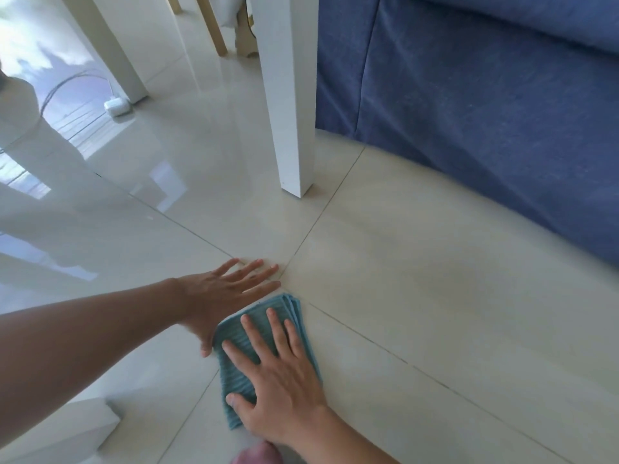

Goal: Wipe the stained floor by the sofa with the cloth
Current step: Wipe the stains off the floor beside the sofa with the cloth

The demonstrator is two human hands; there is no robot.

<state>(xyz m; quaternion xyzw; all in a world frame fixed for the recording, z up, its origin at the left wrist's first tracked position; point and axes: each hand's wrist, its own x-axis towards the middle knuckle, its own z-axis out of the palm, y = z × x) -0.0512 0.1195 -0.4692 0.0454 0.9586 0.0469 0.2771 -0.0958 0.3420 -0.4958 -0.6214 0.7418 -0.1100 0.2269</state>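
A folded teal cloth (234, 366) lies flat on the glossy cream floor tiles (418, 296). My right hand (278, 380) presses down on the cloth with its fingers spread. My left hand (224, 293) rests palm-down on the bare tile just beyond the cloth, fingers apart and pointing right, its thumb at the cloth's left edge. The blue sofa (485, 112) stands at the upper right, its skirt reaching the floor. A faint dull smear (469, 276) shows on the tile between the cloth and the sofa.
A white table leg (291, 95) stands on the floor just left of the sofa. Another white leg (120, 51) and a white power adapter with a cable (116, 107) are at the back left. A white block corner (83, 426) sits at the bottom left.
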